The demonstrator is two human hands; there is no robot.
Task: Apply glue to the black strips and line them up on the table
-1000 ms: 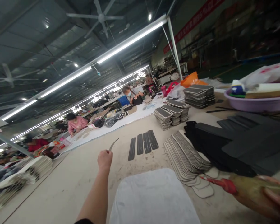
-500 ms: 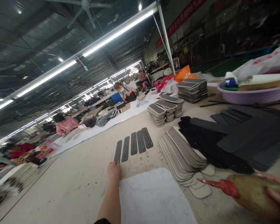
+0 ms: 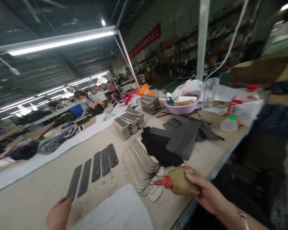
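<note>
My left hand (image 3: 58, 214) is at the lower left, its fingers closed at the near end of a dark grey strip (image 3: 74, 182) that lies on the table. Beside that strip, several similar strips (image 3: 96, 166) lie in a slanting row, with shiny streaks on their faces. My right hand (image 3: 203, 188) grips a yellowish squeeze bottle (image 3: 183, 181) with a red nozzle (image 3: 161, 182) pointing left. Under the nozzle tip, a fanned stack of pale rounded pieces (image 3: 140, 166) spreads over the table.
Stacks of grey-topped pieces (image 3: 122, 124) stand behind the fan. Black and grey cut sheets (image 3: 182, 140) lie to the right, near a purple basin (image 3: 182, 109) and a green-capped bottle (image 3: 229, 124). White cloth (image 3: 117, 210) covers the near table. A co-worker (image 3: 86, 102) sits across.
The view has swung right, bringing the table's right edge and my whole right hand into sight. My left hand stays at the same strip's end. The bottle remains in my right hand.
</note>
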